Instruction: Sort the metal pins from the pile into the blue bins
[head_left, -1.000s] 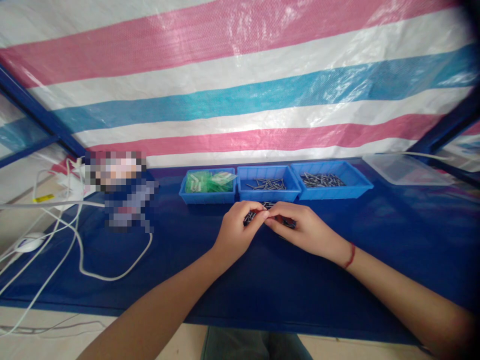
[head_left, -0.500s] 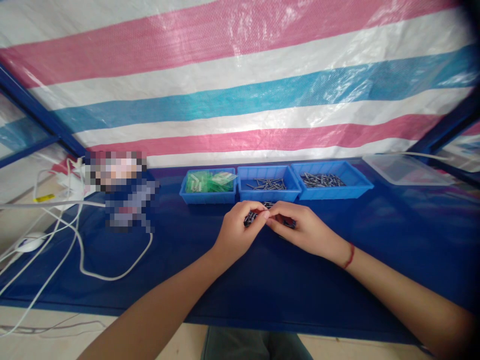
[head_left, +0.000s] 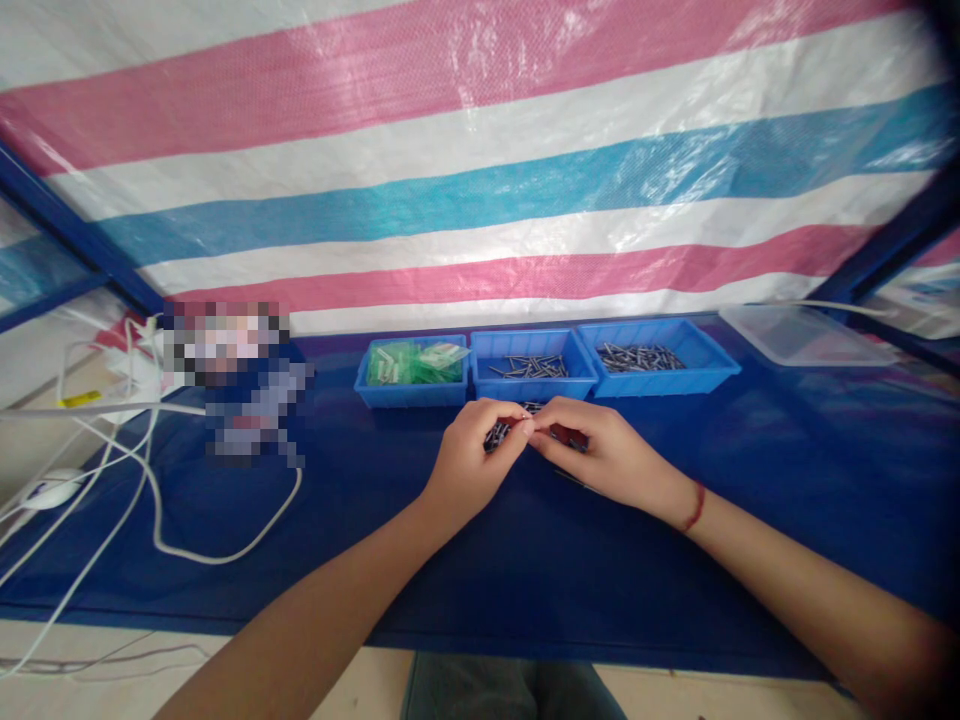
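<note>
On my head feed the widest thing is the striped tarpaulin (head_left: 480, 225), standing behind the blue table (head_left: 337, 590). Along the table's far side I have three blue bins in a row: the right bin (head_left: 701, 378) and the middle bin (head_left: 534, 388) both hold slim metal screws, while the left bin (head_left: 411, 398) holds green packets (head_left: 416, 363). A translucent plastic lid (head_left: 806, 340) lies well apart to the right, and a white cable (head_left: 202, 558) loops over the table on the left; the things beside it are blurred out for me.

Just in front of the middle bin, my left hand (head_left: 474, 460) and right hand (head_left: 607, 458) meet. The thumbs and forefingers curve in, their tips brought together at one spot; whether a small piece is pinched there, I cannot tell.

The relation I weigh most is this: a loose screw pile (head_left: 495, 436) lies on the table below and just beyond those joined fingertips, showing through the curl of each hand. I judge neither hand clearly nearer. The screws' long axes point in mixed directions. Smallest of all, a red cord (head_left: 696, 507) circles the right wrist.
</note>
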